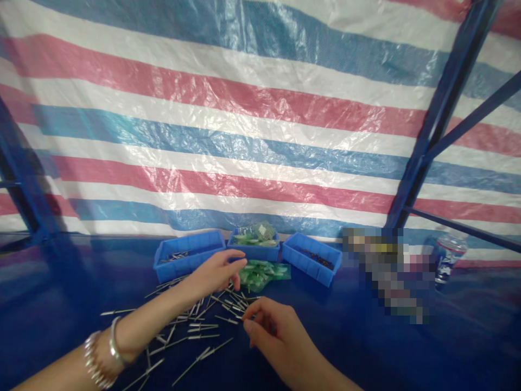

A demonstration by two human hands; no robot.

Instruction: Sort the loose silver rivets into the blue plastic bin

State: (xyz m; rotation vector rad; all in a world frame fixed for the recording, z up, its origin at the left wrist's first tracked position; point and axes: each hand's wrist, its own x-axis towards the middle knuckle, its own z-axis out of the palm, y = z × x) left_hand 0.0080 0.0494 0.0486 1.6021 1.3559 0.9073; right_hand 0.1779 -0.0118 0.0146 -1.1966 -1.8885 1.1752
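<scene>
Striped plastic sheeting hangs behind your blue tabletop, and its shiny folds come down close behind the bins. Loose metal pins lie scattered at the near left and centre, many of them crossing one another, and your two hands meet their far and right edges.

Your left hand reaches across the pile, its fingers loosely spread, with nothing visible in them; the palm is hidden. Your right hand is drawn narrow, thumb and forefinger nearly together at the pile's right edge. Whether a pin is caught between those tips, you cannot tell from this view.

Crossed pins look like the main hazard: lifting one could drag or roll its neighbours, and a tip grip on something so thin could slip. Your left forearm lies over part of the pile, so its bangle and beaded bracelet could snag or sweep pins aside if the arm drops.

Green packets sit just beside your left fingertips, in front of the middle bin; a careless brush could push them into the pins. The left bin holds a few similar pins and the right bin small dark pieces, so a stray drop could mix kinds. Farther right, the can stands well apart and seems a lesser worry.
</scene>
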